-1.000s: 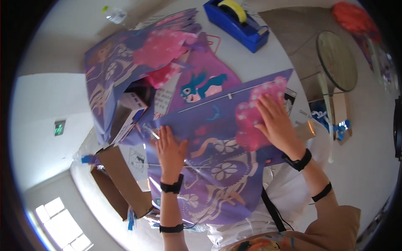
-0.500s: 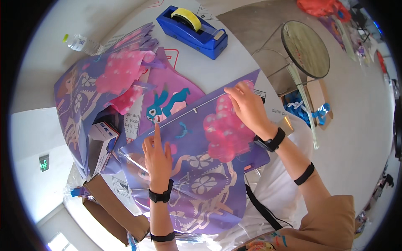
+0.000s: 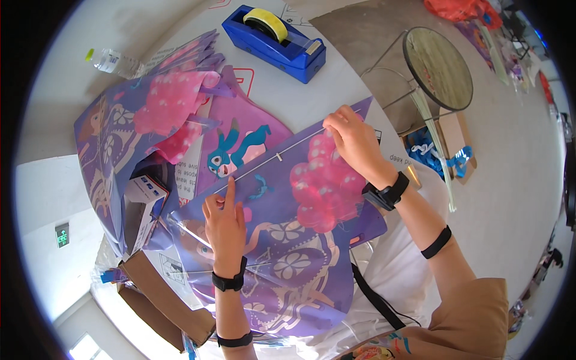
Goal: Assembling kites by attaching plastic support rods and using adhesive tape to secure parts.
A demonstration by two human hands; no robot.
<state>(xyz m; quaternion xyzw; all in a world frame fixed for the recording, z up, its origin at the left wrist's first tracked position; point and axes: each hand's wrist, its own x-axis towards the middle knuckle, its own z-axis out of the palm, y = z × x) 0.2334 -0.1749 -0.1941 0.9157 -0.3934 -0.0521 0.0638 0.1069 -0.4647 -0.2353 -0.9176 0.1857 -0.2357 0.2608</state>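
Note:
A large purple printed sheet (image 3: 292,246), with pink balloons and white floral patterns, lies slantwise before me. Along its far edge runs a thin white rod (image 3: 282,152) with a small white clip near the middle. My right hand (image 3: 354,141) pinches the rod's right end at the sheet's edge; the fingertips are partly hidden. My left hand (image 3: 225,222) rests on the sheet, index finger stretched out to the rod's left part, thumb apart and the other fingers loosely curled. A second thin rod (image 3: 198,272) sticks out below the left hand. Beneath the sheet's far edge is a pink-purple sheet (image 3: 246,111) with a blue rabbit.
At the table's far side stands a blue tape dispenser (image 3: 294,57) with yellow tape. Stacked printed sheets (image 3: 114,141) droop at left beside a plastic bottle (image 3: 114,62). A cardboard box (image 3: 162,294) is near left; a round stool (image 3: 438,69) stands right, by thin pale sticks (image 3: 437,144).
My right hand has closed its fingers more tightly at the rod's end. The left index finger has slid slightly right and nearer me along the rod. The sheet has barely shifted.

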